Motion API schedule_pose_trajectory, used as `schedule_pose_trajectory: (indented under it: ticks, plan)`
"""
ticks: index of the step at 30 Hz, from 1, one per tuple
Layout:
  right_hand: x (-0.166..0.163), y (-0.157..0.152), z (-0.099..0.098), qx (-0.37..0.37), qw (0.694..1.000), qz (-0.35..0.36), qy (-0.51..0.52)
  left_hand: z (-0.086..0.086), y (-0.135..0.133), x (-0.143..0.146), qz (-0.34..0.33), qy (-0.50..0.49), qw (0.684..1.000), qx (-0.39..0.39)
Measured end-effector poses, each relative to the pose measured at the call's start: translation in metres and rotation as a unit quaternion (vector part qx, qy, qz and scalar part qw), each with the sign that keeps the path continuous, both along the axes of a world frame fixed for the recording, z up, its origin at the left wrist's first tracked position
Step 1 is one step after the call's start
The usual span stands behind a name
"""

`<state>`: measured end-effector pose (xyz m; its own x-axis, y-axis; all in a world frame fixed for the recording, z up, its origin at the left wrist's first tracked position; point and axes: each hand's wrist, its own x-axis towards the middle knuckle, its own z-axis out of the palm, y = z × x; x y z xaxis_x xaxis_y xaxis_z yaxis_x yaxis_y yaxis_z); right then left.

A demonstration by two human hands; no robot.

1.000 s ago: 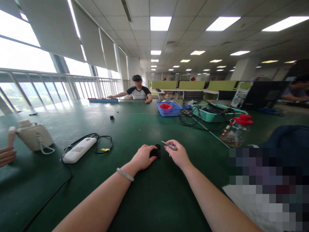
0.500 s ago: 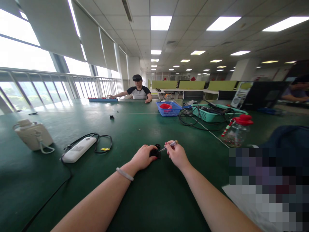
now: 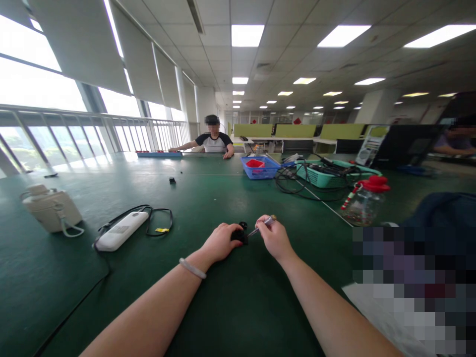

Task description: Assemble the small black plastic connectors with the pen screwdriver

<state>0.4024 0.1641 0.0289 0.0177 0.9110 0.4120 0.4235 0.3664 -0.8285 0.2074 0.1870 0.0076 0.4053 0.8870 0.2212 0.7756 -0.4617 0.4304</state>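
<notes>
Black part (image 3: 238,237) clamped in the left grip (image 3: 221,242)
Right grip (image 3: 275,238) pinches a slim tool (image 3: 269,220), its tip near the part's three o'clock edge.

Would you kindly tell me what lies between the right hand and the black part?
In the head view, the screwdriver shaft slants from the right hand toward the black part; tip contact is unclear.

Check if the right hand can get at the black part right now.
Likely yes: the right hand holds a screwdriver-like tool pointing at the black part, whose right side is exposed. The left hand covers its left side; tip contact is unclear.
</notes>
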Motion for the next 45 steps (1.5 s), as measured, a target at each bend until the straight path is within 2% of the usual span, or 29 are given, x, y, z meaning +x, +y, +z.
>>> schedule_pose_trajectory:
  ticks: [8, 14, 18, 24, 29, 45]
  plan:
    - [0.0, -0.003, 0.004, 0.022, 0.997, 0.04, -0.056, -0.002, 0.0, -0.001, -0.002, 0.001, 1.0, 0.006]
    - [-0.005, -0.009, 0.006, 0.06, 0.985, 0.081, -0.139, -0.004, 0.002, 0.0, -0.006, -0.001, 1.0, 0.015]
    - [-0.01, -0.012, 0.007, 0.079, 0.978, 0.081, -0.177, -0.005, 0.003, 0.0, -0.024, -0.004, 0.999, 0.021]
    - [-0.008, -0.013, 0.009, 0.072, 0.979, 0.066, -0.179, -0.006, 0.003, -0.002, -0.027, 0.002, 0.999, 0.026]
    - [-0.011, -0.019, 0.01, 0.088, 0.979, 0.082, -0.168, -0.006, 0.003, -0.002, -0.038, 0.018, 0.998, 0.041]
    - [-0.025, -0.028, 0.008, 0.139, 0.953, 0.105, -0.247, -0.006, 0.001, 0.0, -0.072, 0.015, 0.994, 0.074]
